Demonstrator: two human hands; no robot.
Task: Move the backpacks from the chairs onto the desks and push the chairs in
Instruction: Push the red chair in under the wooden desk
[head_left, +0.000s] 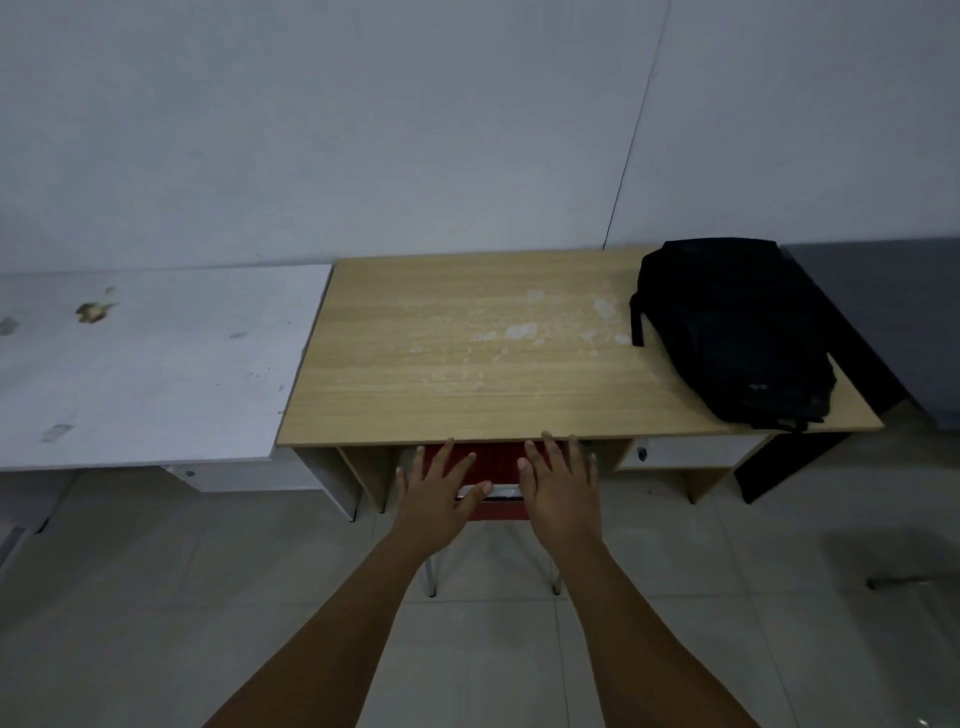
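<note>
The black backpack already lies on the wooden table. Left hand and right hand, fingers spread wide, rest on the red chair, nearly pushed under.

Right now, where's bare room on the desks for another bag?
Wooden desk: bare from its left edge to the black backpack, which fills the right end. White desk: bare, only stains. Both hands crowd the red chair.

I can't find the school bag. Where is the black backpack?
In the head view, the black backpack lies on the right end of the wooden desk, near the wall, to the right of both hands.
</note>
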